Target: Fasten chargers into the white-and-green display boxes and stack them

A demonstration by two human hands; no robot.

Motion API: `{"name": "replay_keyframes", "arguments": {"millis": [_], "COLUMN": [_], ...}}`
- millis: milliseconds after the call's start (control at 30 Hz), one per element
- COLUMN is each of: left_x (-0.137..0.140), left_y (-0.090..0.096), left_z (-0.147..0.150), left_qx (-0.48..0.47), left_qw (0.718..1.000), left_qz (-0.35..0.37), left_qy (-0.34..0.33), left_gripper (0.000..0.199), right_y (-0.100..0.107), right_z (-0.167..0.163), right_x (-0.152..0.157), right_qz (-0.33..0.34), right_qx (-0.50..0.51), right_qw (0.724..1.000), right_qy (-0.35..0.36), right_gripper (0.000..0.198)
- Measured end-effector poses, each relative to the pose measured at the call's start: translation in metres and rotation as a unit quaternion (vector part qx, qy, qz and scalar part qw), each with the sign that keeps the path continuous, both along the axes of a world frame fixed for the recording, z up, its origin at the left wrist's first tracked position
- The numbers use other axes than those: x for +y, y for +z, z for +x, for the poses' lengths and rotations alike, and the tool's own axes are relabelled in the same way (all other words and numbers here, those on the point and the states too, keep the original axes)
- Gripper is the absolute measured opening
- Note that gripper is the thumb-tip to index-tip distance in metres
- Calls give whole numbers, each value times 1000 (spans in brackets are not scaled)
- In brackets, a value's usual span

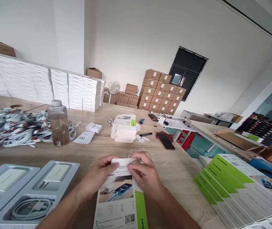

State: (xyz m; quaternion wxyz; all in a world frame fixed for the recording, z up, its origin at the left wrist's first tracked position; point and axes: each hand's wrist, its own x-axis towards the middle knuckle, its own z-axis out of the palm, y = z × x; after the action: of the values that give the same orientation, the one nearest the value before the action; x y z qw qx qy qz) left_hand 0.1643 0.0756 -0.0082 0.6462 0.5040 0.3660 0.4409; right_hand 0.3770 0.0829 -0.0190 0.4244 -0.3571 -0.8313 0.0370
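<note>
Both hands grip the far end of a white and green charger box [116, 203], which lies with its printed face up near the table's front edge. My left hand [102, 168] pinches the left side of the white end flap, thumb on top. On the flap's right side, my right hand [146, 173] closes with thumb and fingertips pressed together. A narrow slot shows in the flap between the thumbs. To the left are grey trays [71, 168], each holding a white charger [57, 173] and a coiled cable [32, 208].
A bottle [58, 124] stands beside a heap of white cables [18, 127]. Flattened boxes [123, 132], leaflets [84, 137] and a phone [166, 140] lie beyond my hands. Green-edged boxes [231, 187] are stacked at right. White boxes [73, 90] line the table's back.
</note>
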Motion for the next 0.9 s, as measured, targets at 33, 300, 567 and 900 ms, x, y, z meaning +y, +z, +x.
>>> {"name": "replay_keyframes", "arguments": {"millis": [33, 300, 567, 900], "left_x": [0, 2, -2, -3], "left_y": [0, -5, 0, -1], "left_z": [0, 1, 5, 8], "left_qx": [8, 138, 161, 135], "left_qw": [1000, 985, 982, 987], "left_qz": [6, 90, 89, 83], "left_qy": [-1, 42, 35, 39], "left_gripper": [27, 36, 33, 28], "right_y": [0, 2, 5, 6], "right_z": [0, 3, 11, 11], "right_x": [0, 4, 8, 7], "right_qz": [-19, -229, -440, -420], "right_qx": [13, 94, 221, 204], "right_qw": [1000, 969, 860, 875], "right_qy": [-4, 23, 133, 128], "right_gripper": [17, 43, 49, 43]}}
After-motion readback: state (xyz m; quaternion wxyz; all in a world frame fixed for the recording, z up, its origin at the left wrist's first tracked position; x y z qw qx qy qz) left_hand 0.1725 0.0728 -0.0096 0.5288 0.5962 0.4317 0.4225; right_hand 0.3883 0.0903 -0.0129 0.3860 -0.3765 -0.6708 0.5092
